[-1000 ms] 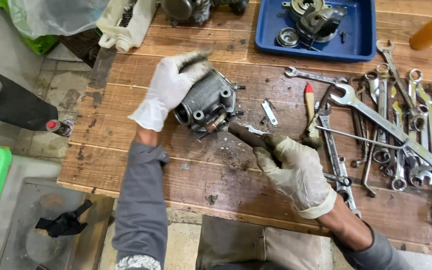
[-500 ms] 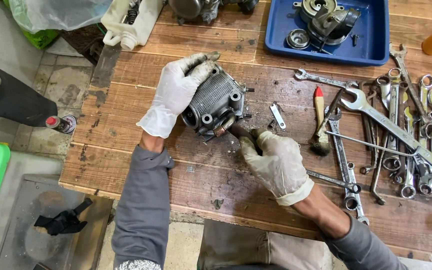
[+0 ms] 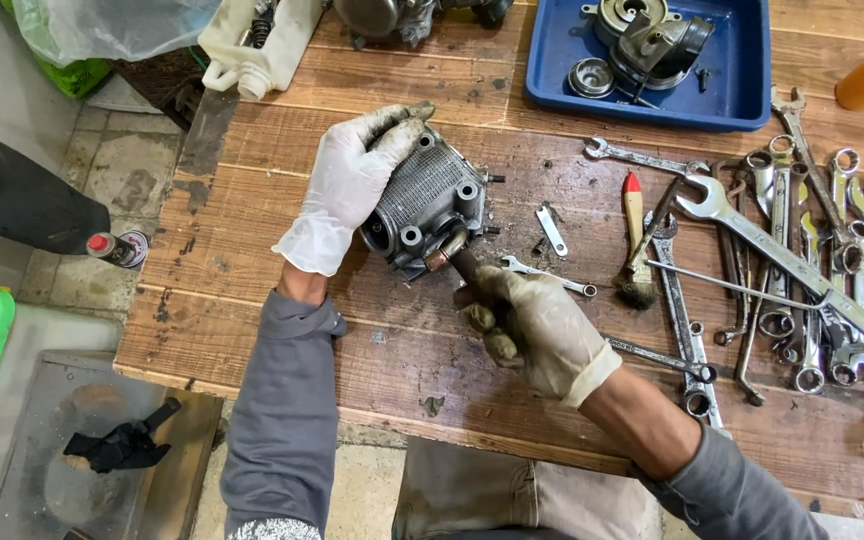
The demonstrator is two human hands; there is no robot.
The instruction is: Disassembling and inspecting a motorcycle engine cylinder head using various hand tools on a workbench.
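So compared to a second ago the right hand (image 3: 532,335) has crept in closer: it was down by the loose spanners gripping the tool, and now the tool's tip (image 3: 449,252) is right up against the lower edge of the cylinder head (image 3: 422,205), at what looks like a coppery port or bolt hole. The part itself has barely shifted on the bench, so my read is the positioning is done and the actual working on that spot is starting. The left hand (image 3: 347,185) is wrapped over the top left of the head, fingers curled round the edge, pressing it steady on the wooden bench (image 3: 282,300). The right fist is closed tight around the dark tool handle. The head sits mid-bench, left of the spanner pile (image 3: 812,270) and below the blue tray (image 3: 742,80) of parts. It's a grey cast aluminium piece, finned on 1 face, a few round bosses along the edge, pretty grimy. Both gloves are filthy too.
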